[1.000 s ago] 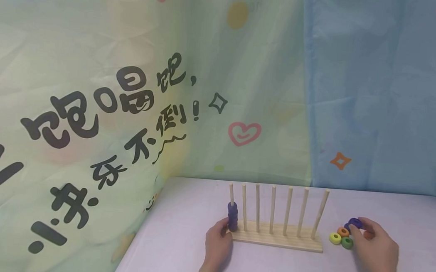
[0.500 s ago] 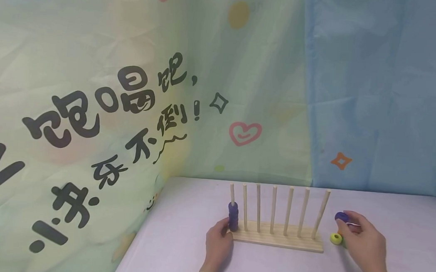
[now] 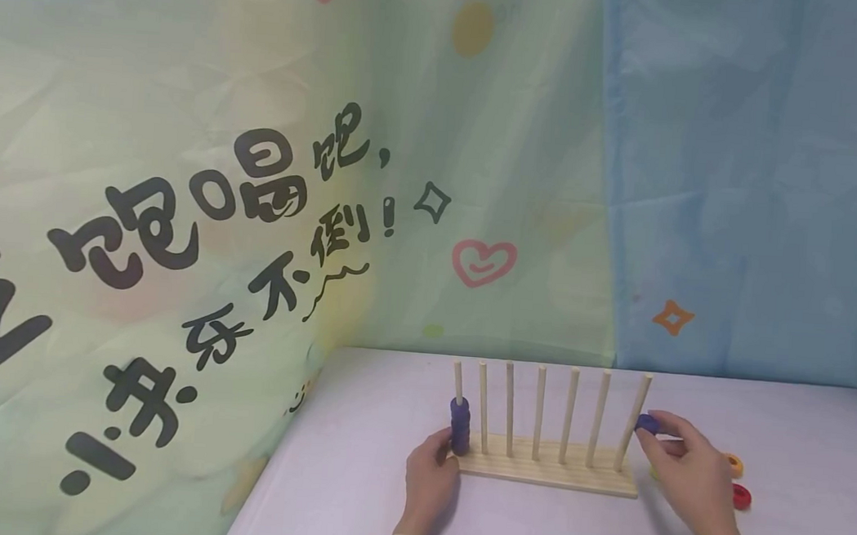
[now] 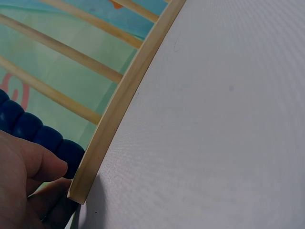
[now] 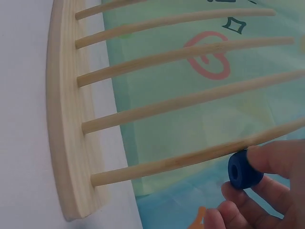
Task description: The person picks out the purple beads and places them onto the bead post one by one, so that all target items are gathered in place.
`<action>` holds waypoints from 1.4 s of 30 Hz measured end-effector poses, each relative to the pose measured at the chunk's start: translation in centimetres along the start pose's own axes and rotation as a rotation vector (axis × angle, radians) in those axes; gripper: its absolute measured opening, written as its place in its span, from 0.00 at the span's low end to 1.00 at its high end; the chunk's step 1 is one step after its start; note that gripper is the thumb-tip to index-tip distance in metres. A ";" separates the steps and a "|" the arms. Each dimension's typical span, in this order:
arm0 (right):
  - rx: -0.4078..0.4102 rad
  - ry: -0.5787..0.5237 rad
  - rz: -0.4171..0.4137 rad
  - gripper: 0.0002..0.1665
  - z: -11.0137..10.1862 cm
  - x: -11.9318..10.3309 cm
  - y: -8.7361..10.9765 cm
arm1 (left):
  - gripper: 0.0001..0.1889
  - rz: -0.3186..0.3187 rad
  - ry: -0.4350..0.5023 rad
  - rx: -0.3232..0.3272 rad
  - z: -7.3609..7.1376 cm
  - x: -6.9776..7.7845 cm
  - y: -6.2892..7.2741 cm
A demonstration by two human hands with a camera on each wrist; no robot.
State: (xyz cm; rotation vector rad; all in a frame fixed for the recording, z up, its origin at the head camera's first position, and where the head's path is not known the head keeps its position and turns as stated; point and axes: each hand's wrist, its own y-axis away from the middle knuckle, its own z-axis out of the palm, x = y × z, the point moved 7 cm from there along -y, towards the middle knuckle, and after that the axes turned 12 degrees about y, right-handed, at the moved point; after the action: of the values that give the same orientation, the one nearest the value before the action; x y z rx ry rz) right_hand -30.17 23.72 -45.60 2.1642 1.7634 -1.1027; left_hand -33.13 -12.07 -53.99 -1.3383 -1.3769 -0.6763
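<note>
Here we list a wooden peg rack on the white counter, and we place everything else by it.

- Rack: a flat base with seven upright pegs in a row. It stands square to us, which leaves the peg tops free from above.
- Stack of blue rings: threaded on the rack's leftmost peg, piled from the base upward with the peg's top still bare above it.
- Left hand: at the rack's left end. Its grip looks loosely curled against the end of the base and the foot of the blue stack; the left wrist view shows the fingers touching the lowest rings, and we judge that this steadies the rack. We cannot tell whether it truly clasps anything.
- Right hand: at the rack's right end. Its grip is closed in a pinch, thumb and fingertips on a single blue ring.
- That blue ring: off the counter, just beside the rack's rightmost peg and partway up it, not over any peg top. In the right wrist view the ring sits edge-on in the pinch, its hole left uncovered.
- Loose rings: an orange ring and a red ring lie on the counter to the right of the rack, beyond the right hand.
- Behind the rack: printed curtains, green and blue.
</note>
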 end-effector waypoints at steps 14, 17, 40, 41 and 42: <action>0.000 -0.039 0.019 0.26 -1.4 -1.0 0.1 | 0.24 -0.010 0.004 -0.001 0.0 -0.1 -0.1; -0.006 -0.030 0.028 0.27 -1.7 -1.3 0.2 | 0.24 -0.007 0.003 0.004 0.0 -0.2 -0.1; 0.053 -0.055 -0.067 0.25 -3.2 -3.2 0.8 | 0.25 0.026 -0.004 0.012 0.0 0.1 -0.1; 0.041 -0.060 -0.062 0.26 -3.2 -3.3 0.8 | 0.25 0.026 -0.001 0.012 0.0 0.1 -0.1; 0.028 -0.066 -0.055 0.26 -3.1 -3.4 0.9 | 0.25 0.027 0.001 0.011 0.0 0.1 -0.1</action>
State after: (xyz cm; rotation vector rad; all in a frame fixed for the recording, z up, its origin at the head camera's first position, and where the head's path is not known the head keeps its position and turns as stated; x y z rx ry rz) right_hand -28.16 22.41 -41.54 2.0802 1.8000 -1.2040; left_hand -33.18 -12.02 -53.87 -1.3449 -1.3576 -0.6507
